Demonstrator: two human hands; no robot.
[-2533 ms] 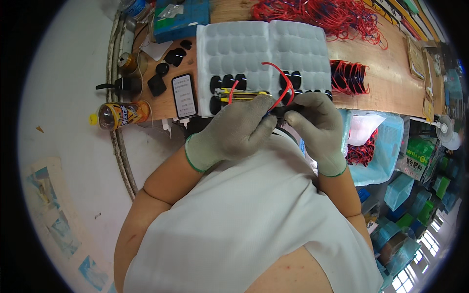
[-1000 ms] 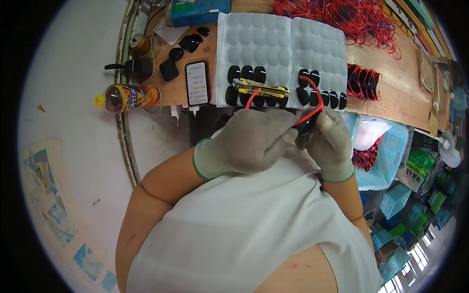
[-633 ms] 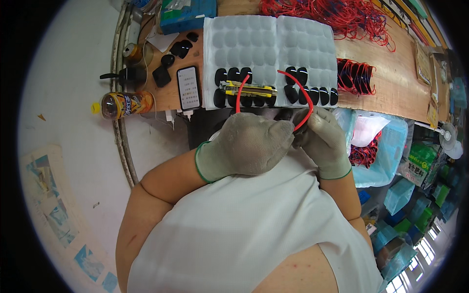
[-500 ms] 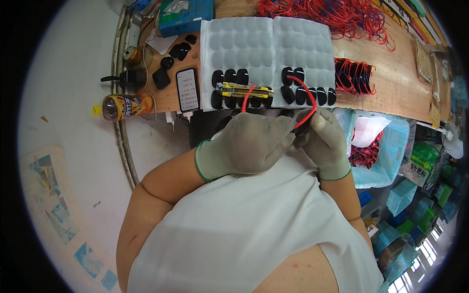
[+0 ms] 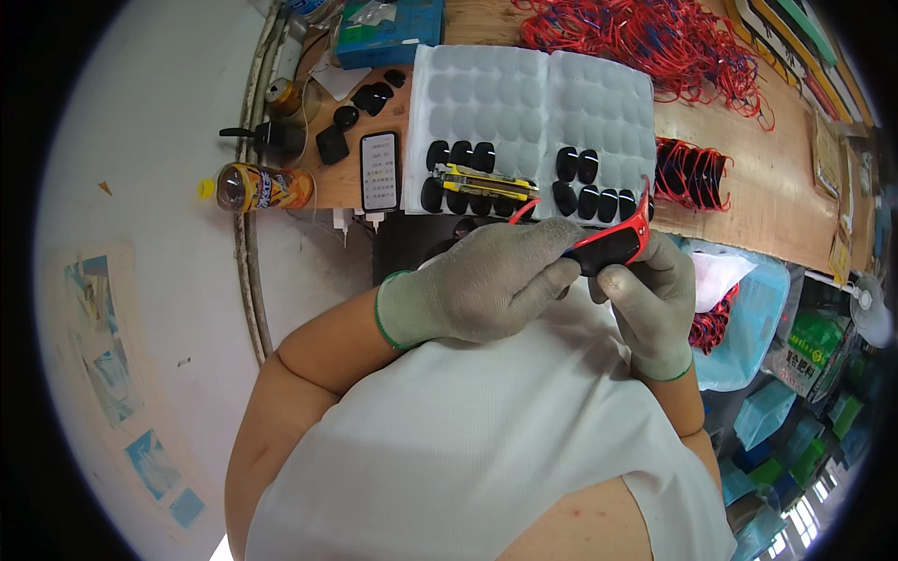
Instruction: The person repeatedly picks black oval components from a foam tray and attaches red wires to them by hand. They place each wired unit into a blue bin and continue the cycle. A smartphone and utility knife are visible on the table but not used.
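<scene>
Between my two gloved hands is a pair of red-framed sunglasses (image 5: 608,250) with a dark lens facing up. My left hand (image 5: 510,285) is closed on one end, its thumb and fingers pinching the frame and hiding that half. Around the other end my right hand (image 5: 655,299) is curled, thumb at the lens's lower edge and fingers behind the frame. One red temple rises past the right hand; the other sticks out above the left. Just beyond lies a white dimpled tray (image 5: 477,84) with several dark lenses (image 5: 588,201) and a yellow utility knife (image 5: 486,182) on it.
Left of the tray are a phone (image 5: 380,173), a drink bottle (image 5: 267,188) and loose black pieces (image 5: 332,145). Red frames (image 5: 645,42) heap at the back; a row of red-framed glasses (image 5: 692,175) stands at right. A blue lined bin (image 5: 762,309) sits below the table edge.
The sunglasses have turned, so the dark lens and red rim now show between my hands. My right hand has shifted right and its thumb has opened away a little. The whole view has shifted slightly.
</scene>
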